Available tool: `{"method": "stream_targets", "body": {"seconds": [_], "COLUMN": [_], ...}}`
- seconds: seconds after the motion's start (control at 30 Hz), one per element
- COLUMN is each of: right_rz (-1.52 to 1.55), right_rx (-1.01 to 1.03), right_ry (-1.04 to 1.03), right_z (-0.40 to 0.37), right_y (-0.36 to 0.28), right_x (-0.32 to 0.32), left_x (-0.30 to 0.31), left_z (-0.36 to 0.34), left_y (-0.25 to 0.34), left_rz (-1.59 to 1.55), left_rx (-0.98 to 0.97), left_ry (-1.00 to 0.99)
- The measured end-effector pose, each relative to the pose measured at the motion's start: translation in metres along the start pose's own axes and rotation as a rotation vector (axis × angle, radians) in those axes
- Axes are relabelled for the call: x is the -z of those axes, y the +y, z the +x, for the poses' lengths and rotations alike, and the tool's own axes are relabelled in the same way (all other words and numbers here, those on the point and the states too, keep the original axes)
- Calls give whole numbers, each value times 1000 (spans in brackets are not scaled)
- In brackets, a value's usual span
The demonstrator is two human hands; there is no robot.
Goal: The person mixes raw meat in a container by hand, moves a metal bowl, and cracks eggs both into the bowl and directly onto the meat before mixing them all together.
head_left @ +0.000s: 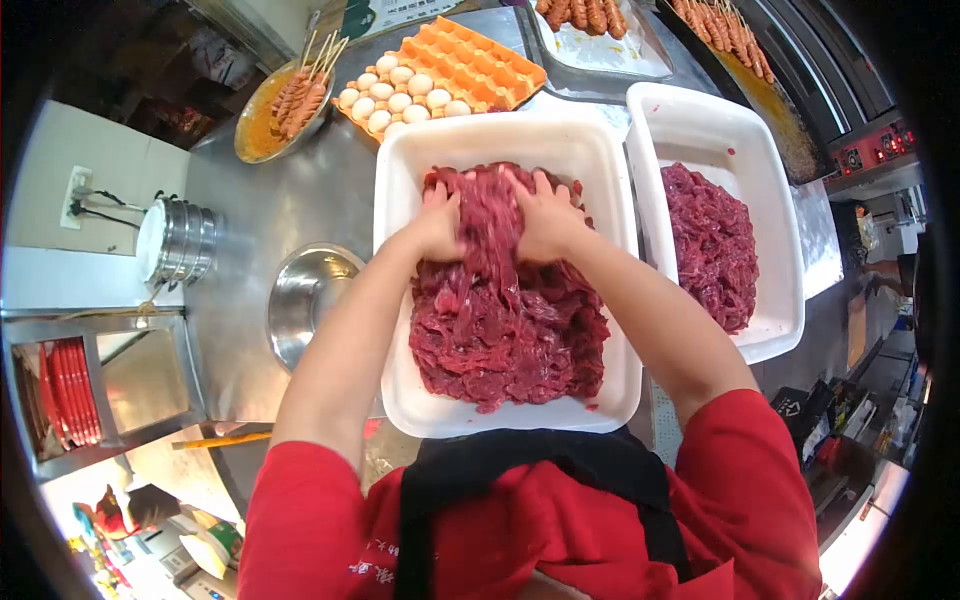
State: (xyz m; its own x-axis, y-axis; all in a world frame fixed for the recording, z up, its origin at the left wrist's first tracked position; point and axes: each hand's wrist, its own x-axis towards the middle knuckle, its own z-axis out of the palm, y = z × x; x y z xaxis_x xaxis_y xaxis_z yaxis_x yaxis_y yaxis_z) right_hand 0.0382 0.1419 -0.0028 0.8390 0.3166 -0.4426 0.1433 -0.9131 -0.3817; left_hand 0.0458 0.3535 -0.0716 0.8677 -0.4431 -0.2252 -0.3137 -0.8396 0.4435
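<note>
Dark red sliced raw meat (500, 340) fills much of a white plastic tub (400, 400) in front of me. My left hand (437, 222) is sunk in the upper left of the meat, its fingers wrapped into the strips. On the other side, my right hand (547, 220) grips the upper right of the pile, its fingers partly buried. Between the two hands a raised bunch of strips is blurred by motion. A second white tub (780, 250) at the right holds a smaller heap of the same meat (710, 250).
Eggs (400, 90) sit in an orange tray (470, 60) behind the tub. Skewered sausages (298, 105) lie in a metal bowl (262, 120). A steel bowl (312, 295) stands at the left. Far right, a griddle (780, 110) holds more skewers. Another person's hand (882, 270) shows at the right edge.
</note>
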Motion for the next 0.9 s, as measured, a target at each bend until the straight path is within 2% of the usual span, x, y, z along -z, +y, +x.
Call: {"method": "stream_targets", "body": {"seconds": [0.03, 0.1, 0.13, 0.2, 0.23, 0.27, 0.33, 0.4, 0.43, 0.47, 0.5, 0.53, 0.57, 0.6, 0.63, 0.67, 0.73, 0.77, 0.8, 0.83, 0.87, 0.9], "right_rz": [6, 102, 105, 1069, 1309, 1366, 1421, 1380, 1235, 1123, 966, 950, 1031, 865, 1373, 1365, 601, 218, 323, 430, 174, -84], "right_rx": [2, -96, -93, 125, 19, 18, 4, 152, 132, 220, 347, 640, 511, 580, 418, 414, 436, 437, 441, 442, 519, 590], "right_ry": [0, 68, 76, -113, -110, -157, -208, -6, 53, 23, 223, 400, 336, 681, 481, 482, 605, 640, 577, 513, 347, 178], "right_z": [11, 25, 29, 44, 33, 19, -19, -54, -62, -72, -51, -68, -54, -84, -117, -119, -107, -100, -103, -112, -126, -135], "right_y": [2, 7, 14, 34, 27, 27, 7, -11, -15, -21, -8, -19, -18, -38, -69, -63, -27, -12, -4, 2, 21, 36], "right_x": [5, 4, -4, -29, -36, -41, -11, 16, 34, 62, 64, 87, 106, 123, 141, 132, 92, 70, 40, 8, -17, -30], "left_x": [-19, 6, 12, 19, 28, 27, 32, 63, 80, 103, 110, 125, 133, 144, 150, 146, 129, 115, 93, 50, 43, 21], "left_z": [25, 20, 14, -5, -18, -29, -51, -79, -89, -102, -104, -111, -112, -113, -113, -112, -114, -122, -135, -144, -157, -173], "left_y": [-25, 10, 24, 53, 70, 72, 76, 103, 114, 131, 133, 146, 145, 146, 147, 149, 151, 147, 140, 138, 150, 139], "left_rz": [-153, -251, -243, -1235, -1490, -1582, -1683, -1696, -1737, -1600, -1608, -1507, -1563, -1545, -1525, -1533, -914, -621, -330, -130, -180, -99], "left_rx": [85, 243, 241, 530, 589, 567, 551, 376, 275, 258, 145, 174, -15, -39, -63, -66, -318, -331, -333, -247, -221, -36], "left_ry": [-80, -50, -47, -68, -119, -119, -128, -97, -74, 29, 94, 215, 263, 290, 317, 316, 688, 524, 356, 364, 215, -186]}}
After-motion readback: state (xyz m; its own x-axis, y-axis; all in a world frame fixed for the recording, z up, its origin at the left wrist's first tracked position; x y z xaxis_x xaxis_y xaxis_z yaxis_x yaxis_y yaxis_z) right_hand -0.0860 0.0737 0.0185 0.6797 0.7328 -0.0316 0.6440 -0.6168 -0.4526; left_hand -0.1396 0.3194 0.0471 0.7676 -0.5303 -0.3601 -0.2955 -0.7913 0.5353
